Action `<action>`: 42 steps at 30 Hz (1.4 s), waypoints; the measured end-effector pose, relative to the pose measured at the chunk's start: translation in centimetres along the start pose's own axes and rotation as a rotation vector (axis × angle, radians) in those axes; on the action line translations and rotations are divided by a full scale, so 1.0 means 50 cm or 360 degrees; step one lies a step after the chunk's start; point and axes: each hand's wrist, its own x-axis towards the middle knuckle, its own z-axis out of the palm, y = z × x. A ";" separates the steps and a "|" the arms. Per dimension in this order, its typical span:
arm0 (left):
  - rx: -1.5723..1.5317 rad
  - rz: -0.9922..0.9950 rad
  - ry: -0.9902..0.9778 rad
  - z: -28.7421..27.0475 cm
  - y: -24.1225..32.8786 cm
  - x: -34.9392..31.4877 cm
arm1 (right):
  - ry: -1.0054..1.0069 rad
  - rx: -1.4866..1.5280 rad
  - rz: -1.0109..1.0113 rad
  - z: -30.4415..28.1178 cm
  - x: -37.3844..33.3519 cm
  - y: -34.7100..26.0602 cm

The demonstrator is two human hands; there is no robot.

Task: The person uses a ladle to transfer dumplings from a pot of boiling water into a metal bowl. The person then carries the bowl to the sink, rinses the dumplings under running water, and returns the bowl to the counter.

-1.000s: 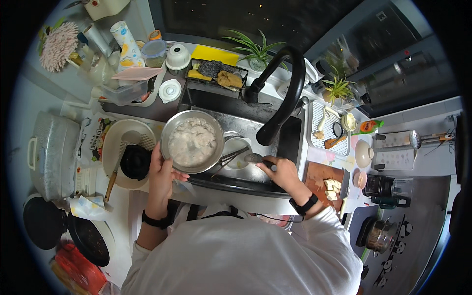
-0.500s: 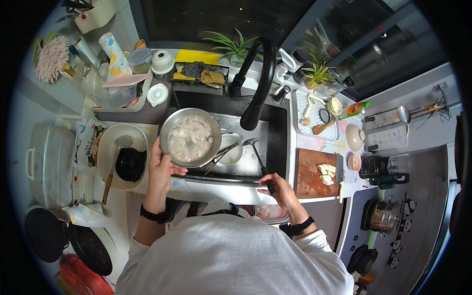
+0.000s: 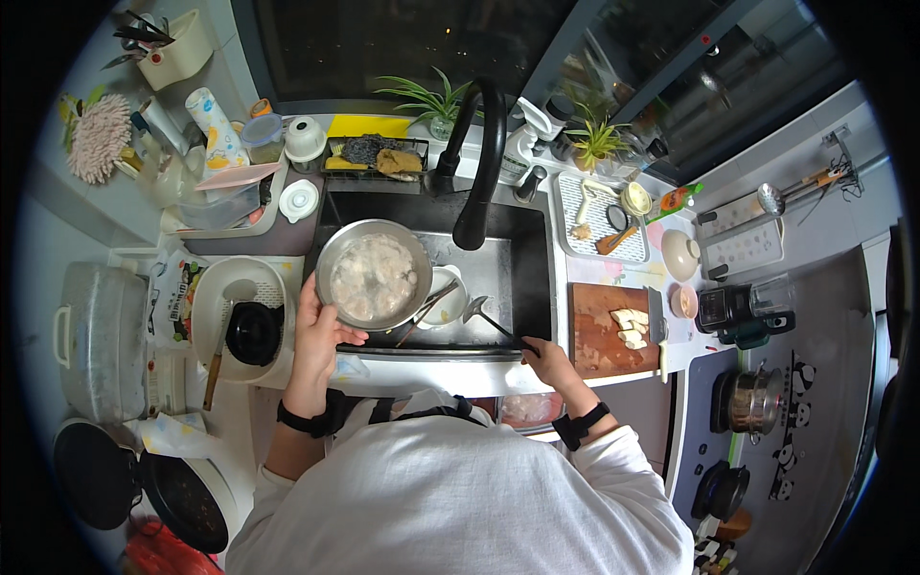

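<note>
My left hand (image 3: 321,324) grips the near left side of a round metal bowl (image 3: 324,268), fingers under it and thumb at the rim. Pale chunks (image 3: 374,276) that look like raw meat lie in cloudy liquid inside; the bowl is over the sink's left part. My right hand (image 3: 550,362) is closed around the black handle of a ladle (image 3: 498,329) at the sink's front right. The ladle's head is low in the sink, beside a white bowl (image 3: 445,313). Brown chopsticks (image 3: 425,314) rest across that bowl, partly hidden by the metal one.
A black faucet (image 3: 471,225) arches over the sink (image 3: 513,259). To the right, a wooden board (image 3: 594,335) bears white slices and a knife (image 3: 658,326). At left stands a cream tub (image 3: 204,335) holding a black container. A pot (image 3: 754,402) sits on the far-right stove.
The ladle's head has moved left and down, closer to the white bowl. My right hand has closed more fully around its handle. My left hand still holds the metal bowl; the view has shifted slightly.
</note>
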 end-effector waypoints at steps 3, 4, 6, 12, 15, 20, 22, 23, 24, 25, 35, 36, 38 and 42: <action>0.0014 0.0005 0.0005 -0.003 0.002 -0.001 | 0.0008 0.0011 0.0017 0.013 0.010 0.004; 0.0018 0.0010 0.0009 -0.005 0.002 -0.001 | 0.0036 -0.0041 -0.0038 0.017 0.014 0.008; 0.0030 0.0007 0.0019 -0.010 0.001 -0.001 | 0.0077 -0.0102 -0.0056 0.027 0.020 0.019; 0.0039 0.0009 0.0071 -0.018 -0.005 0.004 | 0.0080 0.0128 0.0028 0.043 0.032 0.063; 0.0034 0.0020 0.0046 -0.019 -0.002 0.007 | 0.0084 0.0326 0.0052 0.060 0.040 0.074; 0.0045 0.0014 0.0027 -0.021 0.003 0.007 | 0.0092 0.0396 -0.0001 0.084 0.051 0.070; 0.0042 0.0029 0.0023 -0.022 0.003 0.007 | 0.0089 0.0445 -0.0013 0.093 0.058 0.063; 0.0052 0.0019 0.0031 -0.022 0.002 0.006 | 0.0083 0.0485 -0.0023 0.097 0.062 0.058; 0.0054 0.0026 0.0036 -0.023 0.001 0.007 | 0.0071 0.0586 -0.0063 0.100 0.066 0.053; 0.0053 0.0033 0.0052 -0.023 0.000 0.007 | 0.0067 0.0519 -0.0056 0.104 0.071 0.045; 0.0081 0.0047 0.0077 -0.028 -0.003 0.000 | 0.0021 0.0380 -0.0055 0.083 0.093 -0.070; 0.0081 0.0046 0.0082 -0.028 -0.003 -0.001 | 0.0034 0.0377 -0.0056 0.082 0.097 -0.076; 0.0073 0.0053 0.0089 -0.029 -0.005 -0.002 | 0.0020 0.0300 -0.0087 0.081 0.107 -0.082; 0.0069 0.0059 0.0110 -0.030 -0.007 -0.007 | 0.0002 0.0328 -0.0091 0.086 0.126 -0.086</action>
